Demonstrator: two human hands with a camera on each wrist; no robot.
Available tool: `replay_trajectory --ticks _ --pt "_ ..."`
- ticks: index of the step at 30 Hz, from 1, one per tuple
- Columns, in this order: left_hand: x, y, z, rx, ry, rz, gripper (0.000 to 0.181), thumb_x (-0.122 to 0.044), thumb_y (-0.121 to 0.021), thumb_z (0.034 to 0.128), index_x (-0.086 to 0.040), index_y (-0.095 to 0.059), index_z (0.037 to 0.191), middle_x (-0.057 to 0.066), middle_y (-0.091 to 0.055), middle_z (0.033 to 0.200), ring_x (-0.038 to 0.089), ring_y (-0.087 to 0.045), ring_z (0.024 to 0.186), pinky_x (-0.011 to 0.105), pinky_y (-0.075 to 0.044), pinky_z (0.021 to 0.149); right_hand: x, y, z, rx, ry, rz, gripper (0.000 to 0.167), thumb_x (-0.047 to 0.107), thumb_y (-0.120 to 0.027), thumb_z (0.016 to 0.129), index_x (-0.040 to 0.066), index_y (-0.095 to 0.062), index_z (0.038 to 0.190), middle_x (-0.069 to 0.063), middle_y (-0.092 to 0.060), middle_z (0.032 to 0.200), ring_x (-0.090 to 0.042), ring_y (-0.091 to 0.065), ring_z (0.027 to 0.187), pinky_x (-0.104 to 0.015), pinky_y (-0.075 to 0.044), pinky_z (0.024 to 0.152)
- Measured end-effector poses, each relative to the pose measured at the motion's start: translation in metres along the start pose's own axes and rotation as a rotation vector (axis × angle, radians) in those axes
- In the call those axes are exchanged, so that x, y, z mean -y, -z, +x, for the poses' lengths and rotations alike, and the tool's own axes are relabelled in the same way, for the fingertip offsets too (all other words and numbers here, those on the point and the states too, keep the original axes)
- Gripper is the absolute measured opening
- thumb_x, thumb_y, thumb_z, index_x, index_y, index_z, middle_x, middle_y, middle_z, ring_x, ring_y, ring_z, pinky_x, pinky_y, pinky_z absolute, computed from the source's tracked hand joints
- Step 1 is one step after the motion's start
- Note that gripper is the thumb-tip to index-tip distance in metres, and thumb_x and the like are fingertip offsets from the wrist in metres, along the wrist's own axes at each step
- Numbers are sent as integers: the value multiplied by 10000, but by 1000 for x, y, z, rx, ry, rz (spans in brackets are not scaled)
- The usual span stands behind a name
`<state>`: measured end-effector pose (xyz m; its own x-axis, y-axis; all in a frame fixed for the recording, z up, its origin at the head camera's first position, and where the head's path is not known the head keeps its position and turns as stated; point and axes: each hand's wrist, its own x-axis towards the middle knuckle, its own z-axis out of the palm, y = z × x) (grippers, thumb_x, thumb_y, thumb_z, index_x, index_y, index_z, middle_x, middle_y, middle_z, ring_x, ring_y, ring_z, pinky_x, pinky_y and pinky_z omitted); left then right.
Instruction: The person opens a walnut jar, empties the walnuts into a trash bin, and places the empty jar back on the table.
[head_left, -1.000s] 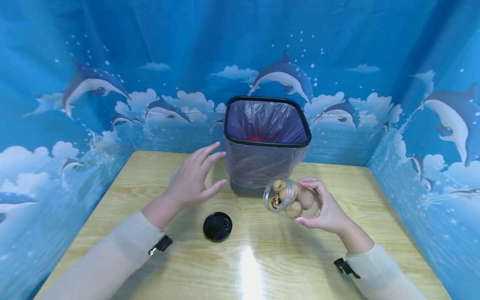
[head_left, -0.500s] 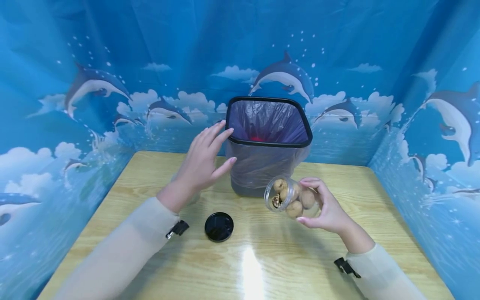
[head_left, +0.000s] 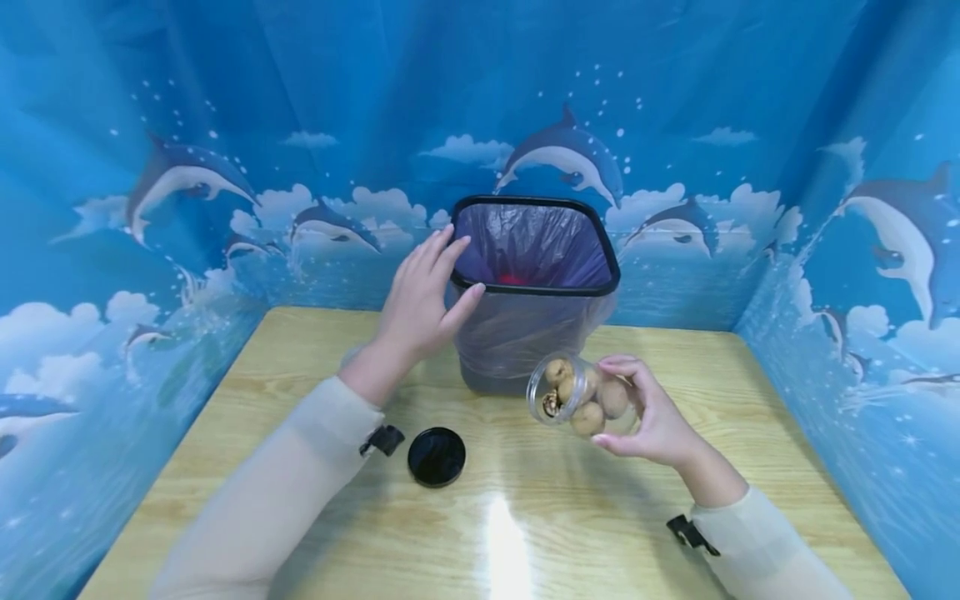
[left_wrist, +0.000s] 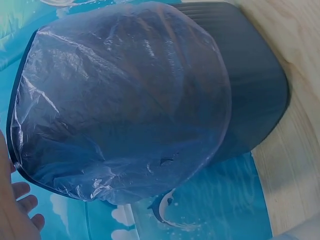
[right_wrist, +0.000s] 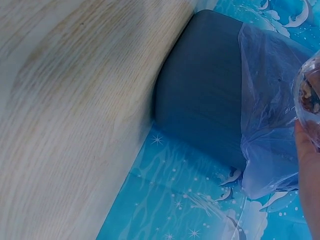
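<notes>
The lined bin [head_left: 517, 333] stands in the way at the far middle of the tabletop [head_left: 600, 533], the curtain [head_left: 375, 83] close behind. Its mouth [head_left: 547, 242] admits entry from above, though the left hand [head_left: 422, 302] crowds its left side. The tilted jar [head_left: 581, 396] and right hand [head_left: 651, 417] obstruct the bin's right front. Between the forearms [head_left: 288, 492], room runs forward past the low black lid [head_left: 437, 457].

From here I see the left hand [head_left: 420, 298] has moved up and inward from beside the lined trash bin [head_left: 525, 333]; its fingertips and thumb now reach the left side of the black rim [head_left: 547, 290].
</notes>
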<state>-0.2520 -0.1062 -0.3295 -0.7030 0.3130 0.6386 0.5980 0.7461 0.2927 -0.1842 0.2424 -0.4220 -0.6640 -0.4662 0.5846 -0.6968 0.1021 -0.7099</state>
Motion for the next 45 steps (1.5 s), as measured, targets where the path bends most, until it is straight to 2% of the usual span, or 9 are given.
replay_trajectory --ticks 11,18,25,34,40,45 --pt "-4 -5 12 112 109 21 687 -580 -343 1037 -183 -272 1594 67 -143 1669 255 -130 1526 486 -122 1222 0 1 0 -13 -24 -2 895 -152 -842 531 -70 -435 1324 -23 -462 1363 -179 -413 1303 -237 -321 1135" --pt "-4 -8 13 148 122 16 696 -566 -317 1049 -139 -255 1596 73 -135 1669 264 -126 1527 488 -133 1221 1 3 1 -18 -25 -25 877 -144 -841 530 -103 -427 1302 -14 -471 1362 -163 -424 1298 -235 -331 1128" --pt "-5 -7 13 190 131 11 727 -574 -305 1049 -108 -219 1600 86 -138 1667 246 -98 1531 485 -119 1223 5 6 3 -28 -12 -22 878 -159 -829 529 -91 -427 1307 -8 -472 1362 -159 -430 1297 -222 -334 1120" --pt "-4 -9 11 188 142 4 751 -598 -287 1042 -102 -206 1601 97 -146 1666 243 -93 1531 498 -133 1219 10 13 10 -56 45 -24 868 -164 -812 513 -197 -386 1269 -6 -477 1376 -134 -443 1296 -238 -324 1133" --pt "-4 -9 11 178 144 -18 744 -581 -302 1047 -88 -213 1598 111 -162 1660 251 -102 1529 500 -139 1218 12 21 15 -88 77 -7 870 -194 -791 519 -219 -359 1273 -17 -466 1390 -130 -448 1298 -230 -340 1118" --pt "-3 -10 11 173 141 -22 749 -583 -305 1046 -88 -205 1599 112 -164 1660 249 -100 1530 507 -144 1216 14 30 22 -137 143 33 853 -162 -805 563 -206 -372 1296 -115 -455 1399 -183 -460 1292 -245 -352 1113"
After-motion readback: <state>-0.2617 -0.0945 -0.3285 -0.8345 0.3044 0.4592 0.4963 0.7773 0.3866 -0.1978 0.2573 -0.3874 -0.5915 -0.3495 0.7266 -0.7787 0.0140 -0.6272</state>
